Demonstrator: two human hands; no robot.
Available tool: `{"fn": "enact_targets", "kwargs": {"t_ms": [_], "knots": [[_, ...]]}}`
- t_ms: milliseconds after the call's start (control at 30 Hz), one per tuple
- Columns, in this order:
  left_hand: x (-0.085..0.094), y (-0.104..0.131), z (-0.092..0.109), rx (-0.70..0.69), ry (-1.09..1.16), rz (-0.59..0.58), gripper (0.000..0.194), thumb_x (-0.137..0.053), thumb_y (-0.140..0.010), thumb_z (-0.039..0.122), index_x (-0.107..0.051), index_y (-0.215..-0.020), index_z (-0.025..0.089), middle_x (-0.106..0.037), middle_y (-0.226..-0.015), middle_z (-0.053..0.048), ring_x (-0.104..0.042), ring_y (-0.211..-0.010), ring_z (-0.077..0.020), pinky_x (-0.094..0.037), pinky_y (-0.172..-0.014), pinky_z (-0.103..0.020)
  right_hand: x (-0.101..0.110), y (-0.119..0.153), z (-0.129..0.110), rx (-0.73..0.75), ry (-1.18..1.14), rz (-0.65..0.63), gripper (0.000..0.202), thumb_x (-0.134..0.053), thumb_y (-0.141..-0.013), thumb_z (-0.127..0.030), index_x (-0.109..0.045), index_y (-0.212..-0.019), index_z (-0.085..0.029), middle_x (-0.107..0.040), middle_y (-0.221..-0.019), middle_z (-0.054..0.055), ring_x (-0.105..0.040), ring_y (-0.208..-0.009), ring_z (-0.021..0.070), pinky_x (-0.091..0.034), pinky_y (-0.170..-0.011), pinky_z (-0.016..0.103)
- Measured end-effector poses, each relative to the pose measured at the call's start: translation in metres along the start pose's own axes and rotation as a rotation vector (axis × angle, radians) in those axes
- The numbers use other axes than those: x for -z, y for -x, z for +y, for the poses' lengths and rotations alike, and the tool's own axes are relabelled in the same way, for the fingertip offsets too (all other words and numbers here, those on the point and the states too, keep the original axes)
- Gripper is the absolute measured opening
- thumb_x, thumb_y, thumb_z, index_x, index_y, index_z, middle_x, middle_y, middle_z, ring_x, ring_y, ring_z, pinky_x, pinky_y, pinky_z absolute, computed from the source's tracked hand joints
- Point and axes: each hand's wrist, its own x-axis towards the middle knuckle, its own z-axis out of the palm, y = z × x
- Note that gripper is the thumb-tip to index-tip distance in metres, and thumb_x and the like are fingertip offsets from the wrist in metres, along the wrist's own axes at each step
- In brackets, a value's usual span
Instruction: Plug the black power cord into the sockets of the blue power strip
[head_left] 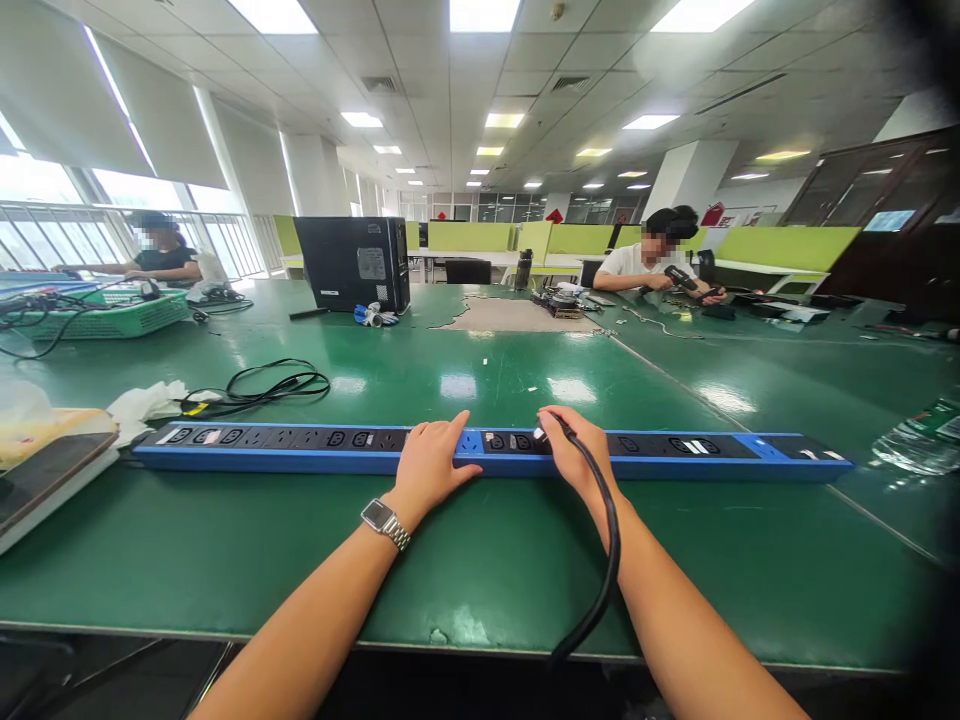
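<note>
A long blue power strip (262, 462) with a black socket face lies across the table before me. My left hand (431, 462) spans it left of its middle, fingers over the top and thumb along the near side, gripping it. A metal-banded watch (385, 522) sits on that wrist. Right of the middle, my right hand (576, 450) is closed around the plug end of a thick black power cord (611, 540). The plug is mostly hidden by the fingers, close over the sockets; I cannot tell whether it is inserted. The cord loops down past the table's front edge.
A coiled black cable (281, 385) lies behind the strip. At left are a phone (52, 470) and a green basket (139, 315) of cables. A black computer case (352, 265) stands behind; a plastic bottle (919, 440) lies right. Two people sit across the table.
</note>
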Motion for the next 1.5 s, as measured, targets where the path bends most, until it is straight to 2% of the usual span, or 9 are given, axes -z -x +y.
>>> {"fn": "enact_targets", "kwargs": {"t_ms": [100, 200, 400, 633, 933, 1100, 1333, 1500], "knots": [[0.0, 0.0, 0.0, -0.002, 0.006, -0.004, 0.079, -0.074, -0.077, 0.046, -0.038, -0.144, 0.022, -0.065, -0.125, -0.01, -0.057, -0.12, -0.0274, -0.039, -0.107, -0.044, 0.015, -0.003, 0.012, -0.026, 0.015, -0.008, 0.038, -0.05, -0.083, -0.05, -0.073, -0.093, -0.021, -0.075, -0.095, 0.006, -0.067, -0.088, 0.0224, -0.049, -0.079, 0.032], [0.001, 0.0, 0.001, 0.005, 0.013, -0.009, 0.08, -0.074, -0.077, 0.045, -0.038, -0.144, 0.021, -0.065, -0.125, -0.011, -0.057, -0.12, -0.0276, -0.039, -0.108, -0.045, 0.023, -0.002, 0.018, 0.012, 0.017, -0.049, 0.038, -0.05, -0.085, -0.05, -0.073, -0.095, -0.021, -0.075, -0.096, 0.005, -0.067, -0.088, 0.0217, -0.049, -0.08, 0.032], [0.002, 0.0, 0.002, 0.011, 0.013, -0.019, 0.08, -0.075, -0.077, 0.044, -0.039, -0.144, 0.02, -0.065, -0.126, -0.011, -0.057, -0.12, -0.0273, -0.038, -0.109, -0.044, 0.014, 0.0, 0.016, 0.142, 0.129, -0.078, 0.035, -0.047, -0.088, -0.046, -0.072, -0.095, -0.024, -0.074, -0.096, 0.005, -0.066, -0.091, 0.0227, -0.047, -0.084, 0.034], [0.001, 0.001, 0.001, 0.0, -0.006, 0.006, 0.077, -0.075, -0.077, 0.044, -0.042, -0.142, 0.019, -0.065, -0.126, -0.011, -0.057, -0.119, -0.0277, -0.04, -0.107, -0.043, 0.009, 0.002, 0.019, 0.186, 0.231, -0.045, 0.035, -0.041, -0.092, -0.042, -0.071, -0.094, -0.023, -0.072, -0.088, 0.005, -0.063, -0.087, 0.0226, -0.045, -0.077, 0.033], [-0.003, 0.002, -0.001, -0.032, -0.003, 0.042, 0.073, -0.074, -0.078, 0.043, -0.043, -0.141, 0.023, -0.065, -0.125, -0.01, -0.058, -0.118, -0.0278, -0.041, -0.105, -0.045, 0.007, 0.009, 0.017, 0.434, 0.364, -0.09, 0.03, -0.04, -0.095, -0.033, -0.067, -0.095, -0.02, -0.072, -0.094, 0.006, -0.062, -0.087, 0.0223, -0.042, -0.081, 0.034], [-0.003, 0.002, -0.001, -0.041, -0.016, 0.049, 0.071, -0.073, -0.078, 0.042, -0.044, -0.14, 0.022, -0.064, -0.126, -0.01, -0.058, -0.118, -0.0277, -0.041, -0.105, -0.044, 0.004, 0.013, 0.013, 0.431, 0.431, -0.052, 0.029, -0.041, -0.095, -0.03, -0.068, -0.095, -0.02, -0.073, -0.092, 0.006, -0.063, -0.088, 0.0227, -0.041, -0.086, 0.037], [-0.002, 0.002, -0.001, -0.041, -0.012, 0.042, 0.071, -0.073, -0.078, 0.042, -0.044, -0.14, 0.023, -0.064, -0.128, -0.01, -0.058, -0.119, -0.0272, -0.04, -0.106, -0.044, 0.001, 0.017, 0.014, 0.333, 0.402, 0.012, 0.032, -0.045, -0.092, -0.037, -0.067, -0.107, -0.019, -0.073, -0.101, 0.009, -0.064, -0.098, 0.0253, -0.041, -0.094, 0.041], [-0.002, 0.003, -0.002, -0.047, -0.005, 0.045, 0.07, -0.072, -0.079, 0.042, -0.043, -0.14, 0.023, -0.064, -0.127, -0.009, -0.057, -0.119, -0.027, -0.04, -0.105, -0.043, 0.007, 0.017, 0.02, 0.286, 0.43, -0.038, 0.043, -0.057, -0.084, -0.046, -0.064, -0.116, -0.018, -0.071, -0.109, 0.012, -0.062, -0.104, 0.0302, -0.043, -0.094, 0.045]]}}
